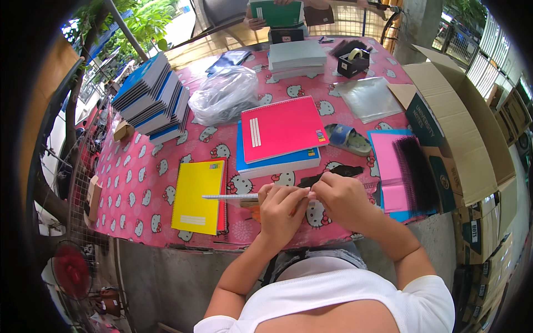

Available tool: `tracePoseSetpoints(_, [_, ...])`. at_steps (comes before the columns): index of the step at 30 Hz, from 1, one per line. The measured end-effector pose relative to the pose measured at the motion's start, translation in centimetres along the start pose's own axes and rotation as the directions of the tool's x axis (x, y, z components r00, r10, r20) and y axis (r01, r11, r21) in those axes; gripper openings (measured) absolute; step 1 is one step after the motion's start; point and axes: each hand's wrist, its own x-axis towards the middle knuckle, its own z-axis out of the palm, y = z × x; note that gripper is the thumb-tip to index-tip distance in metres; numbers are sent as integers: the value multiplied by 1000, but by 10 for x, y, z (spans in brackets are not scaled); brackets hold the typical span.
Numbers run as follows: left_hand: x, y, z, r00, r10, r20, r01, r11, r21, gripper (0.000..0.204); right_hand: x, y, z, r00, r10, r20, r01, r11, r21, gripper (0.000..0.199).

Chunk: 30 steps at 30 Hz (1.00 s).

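Between my hands is a thin notebook (pixel 229 196) seen edge-on, its ridged, whitish spiral edge turned up toward me. My left hand (pixel 282 210) is closed around its right part, hiding much of it. My right hand (pixel 345 201) is closed too, its fingertips pinched against the left fingertips at the notebook's right end; what they pinch is too small to make out. Left of my hands a yellow spiral notebook (pixel 197 194) lies over a red one. Beyond them a pink-red spiral notebook (pixel 283 127) rests on a blue-covered stack (pixel 280 166). Black coils (pixel 338 171) lie just past my right hand.
On the right are pink sheets (pixel 388 161) with a heap of black spirals (pixel 413 172), a sandal (pixel 348 139) and an open carton (pixel 461 127). Farther back stand notebook stacks (pixel 152 97), a plastic bag (pixel 225 94) and a tape dispenser (pixel 353 62). Another person holds a green notebook (pixel 277 12).
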Motion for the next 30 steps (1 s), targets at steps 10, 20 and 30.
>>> tracePoseSetpoints(10, [0, 2, -15, 999, -14, 41, 8, 990, 144, 29, -12, 246, 81, 818, 575, -2, -523, 743, -419, 41])
tracePoseSetpoints(20, [-4, -5, -11, 997, -79, 20, 77, 995, 70, 23, -3, 140, 37, 971, 209, 114, -223, 630, 744, 52])
tracePoseSetpoints(30, [-5, -7, -15, 994, -102, 39, 101, 994, 49, 25, 2, 114, 26, 912, 163, 377, -410, 400, 819, 51])
